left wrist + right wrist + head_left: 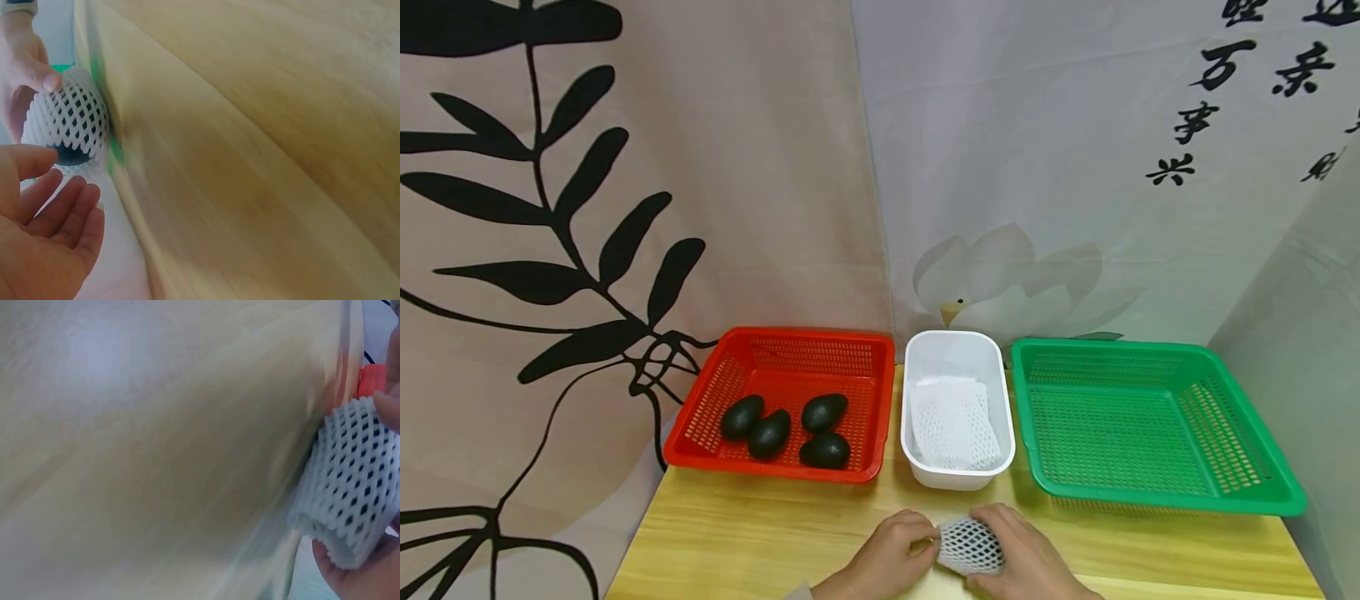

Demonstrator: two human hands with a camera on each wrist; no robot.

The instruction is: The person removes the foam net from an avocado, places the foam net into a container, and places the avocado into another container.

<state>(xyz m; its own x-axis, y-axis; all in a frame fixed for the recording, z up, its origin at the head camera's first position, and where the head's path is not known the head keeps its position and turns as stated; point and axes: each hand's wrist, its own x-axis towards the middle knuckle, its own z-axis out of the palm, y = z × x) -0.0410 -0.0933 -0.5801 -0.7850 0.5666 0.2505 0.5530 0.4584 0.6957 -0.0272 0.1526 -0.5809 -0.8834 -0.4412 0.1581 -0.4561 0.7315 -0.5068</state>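
Observation:
In front of the white tub, my right hand [1026,554] grips a dark avocado [74,155] in a white foam net sleeve [972,546]. Thumb and fingers lie on opposite sides of the mesh. The avocado's dark end shows at the sleeve's opening in the left wrist view, facing my left hand [47,231]. That hand's fingers are loosely bent with a small gap between thumb and forefinger, their tips at the sleeve's open end. Several dark avocados [769,434] lie in the red basket [775,468].
The white tub [957,479] stands between the red basket and a green basket [1165,497], holding flat white net sleeves [955,421]. All three stand along the back of the wooden table [737,533], before a printed curtain [775,167].

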